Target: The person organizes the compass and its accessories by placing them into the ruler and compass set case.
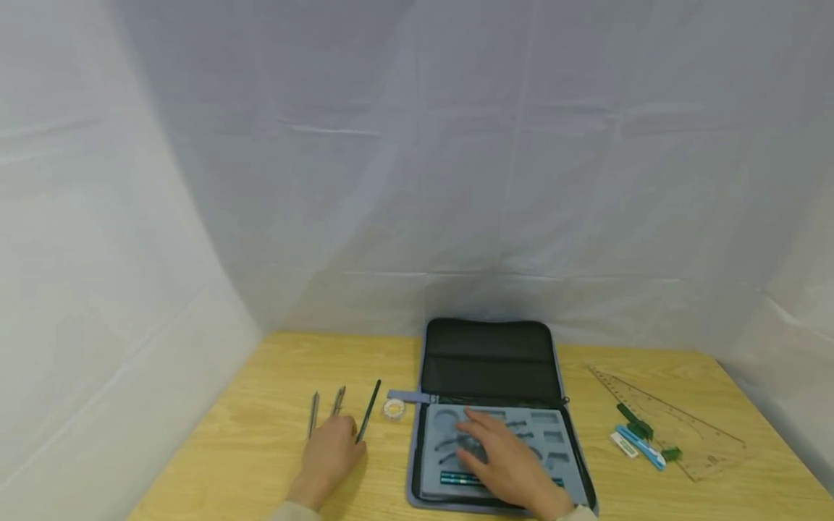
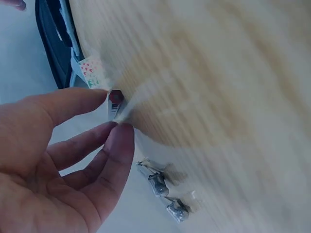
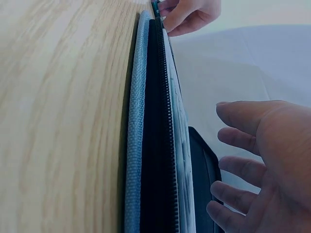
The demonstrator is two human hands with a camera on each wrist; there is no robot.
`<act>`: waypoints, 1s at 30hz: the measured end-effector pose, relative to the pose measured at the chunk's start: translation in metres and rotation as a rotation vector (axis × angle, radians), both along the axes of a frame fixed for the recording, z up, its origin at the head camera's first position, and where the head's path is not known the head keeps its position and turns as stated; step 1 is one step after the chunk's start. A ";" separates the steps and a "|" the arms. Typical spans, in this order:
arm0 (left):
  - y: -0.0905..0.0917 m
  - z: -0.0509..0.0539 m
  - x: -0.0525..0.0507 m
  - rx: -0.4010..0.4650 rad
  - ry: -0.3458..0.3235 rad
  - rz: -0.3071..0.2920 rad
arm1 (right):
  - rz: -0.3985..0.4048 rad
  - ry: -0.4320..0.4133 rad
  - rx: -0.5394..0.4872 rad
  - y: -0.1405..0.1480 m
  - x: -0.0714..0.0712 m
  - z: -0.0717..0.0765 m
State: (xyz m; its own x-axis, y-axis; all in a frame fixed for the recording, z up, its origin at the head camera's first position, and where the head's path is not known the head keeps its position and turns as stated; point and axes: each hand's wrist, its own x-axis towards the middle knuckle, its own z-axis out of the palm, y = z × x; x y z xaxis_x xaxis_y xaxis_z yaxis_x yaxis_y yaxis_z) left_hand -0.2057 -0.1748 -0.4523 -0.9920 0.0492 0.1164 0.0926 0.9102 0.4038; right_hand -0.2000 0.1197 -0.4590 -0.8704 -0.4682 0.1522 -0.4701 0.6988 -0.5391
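Left of the open zip case, my left hand pinches a dark green pencil between thumb and fingertips. The pencil's dark hexagonal end faces the left wrist camera. Close by that hand lie two slim metal tools, possibly compasses. My right hand hovers over the grey foam insert with fingers spread, holding nothing. Green pencils lie along the insert's near edge, partly hidden under that hand. The blue-edged case has its black lid laid back.
A small white roll of patterned tape sits left of the case, near its strap. On the right lie a clear set square, a light blue tool, a white eraser and dark green pieces. White sheeting surrounds the table.
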 end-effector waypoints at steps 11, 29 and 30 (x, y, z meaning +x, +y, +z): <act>0.003 0.011 -0.013 -0.018 -0.083 0.027 | -0.015 -0.026 -0.018 0.007 0.005 -0.002; 0.004 0.013 -0.010 -0.018 -0.083 -0.008 | -0.040 0.012 -0.044 0.019 0.005 -0.004; 0.005 0.013 -0.010 -0.015 -0.074 -0.014 | -0.038 0.014 -0.055 0.020 0.005 -0.004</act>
